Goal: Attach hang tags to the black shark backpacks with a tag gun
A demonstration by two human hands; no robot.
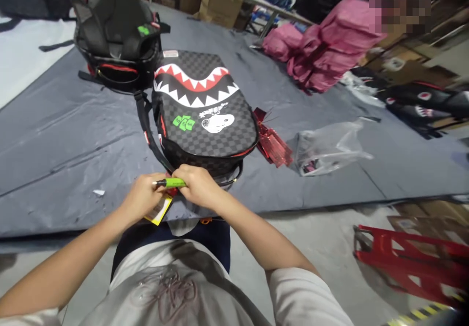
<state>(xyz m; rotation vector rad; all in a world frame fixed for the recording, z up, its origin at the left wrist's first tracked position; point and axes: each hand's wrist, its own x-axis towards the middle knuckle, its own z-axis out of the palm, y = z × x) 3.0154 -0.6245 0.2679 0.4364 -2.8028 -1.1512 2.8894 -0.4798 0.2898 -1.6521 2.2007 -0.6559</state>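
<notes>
A backpack with a grey checked front lies on the covered table, with a shark-mouth print, a white dog figure and green bills on it. Close to its near end, my two hands meet. My right hand is closed around a slim green pen-like tool, whose black tip points left over my left hand. My left hand is closed near the strap end, with a yellow-edged hang tag hanging below its fingers. A bit of red shows between the hands; its exact form is hidden.
A second black backpack lies behind on the left. To the right are red foil strips, a clear plastic bag and pink backpacks. A red metal frame stands on the floor at right, past the table edge.
</notes>
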